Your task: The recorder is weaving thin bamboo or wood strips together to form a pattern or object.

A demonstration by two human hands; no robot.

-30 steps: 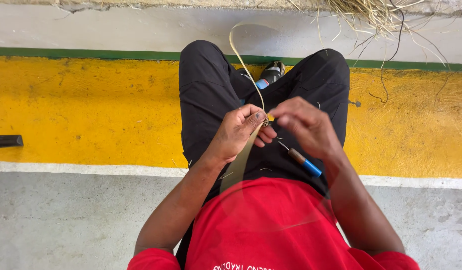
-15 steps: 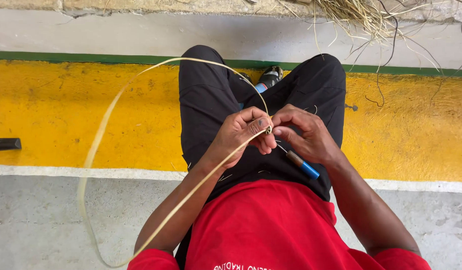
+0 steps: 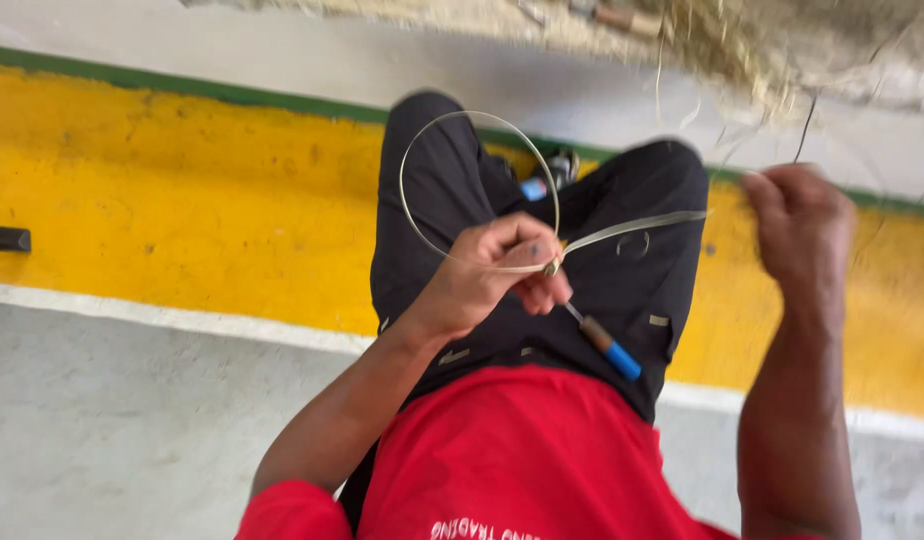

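Pale, flat and thin, a strip of cane (image 3: 462, 150) curls into a loop above the person's black trousers (image 3: 462, 200) and closes again at the left hand (image 3: 487, 275), which sits over the lap with its fingers curled tightly around the strip where the loop crosses itself. From that pinch the free end of the strip runs out straight, over the far thigh, toward the right hand (image 3: 797, 225). The right hand is raised well away from the lap, over the yellow painted band (image 3: 182, 210) on the floor; it is blurred, and whether its fingers pinch the strip's end cannot be told. A slim tool with a metal shaft and a brown and blue handle (image 3: 607, 345) pokes out from under the left hand, slanting down across the trousers toward the red shirt (image 3: 542, 450); it seems lodged among the left fingers. Beyond the knees, a green line (image 3: 232, 95) edges the yellow band, and loose dry fibres (image 3: 772, 50) hang at the far side. A dark bar (image 3: 4, 238) lies on the yellow band, well apart from the lap.
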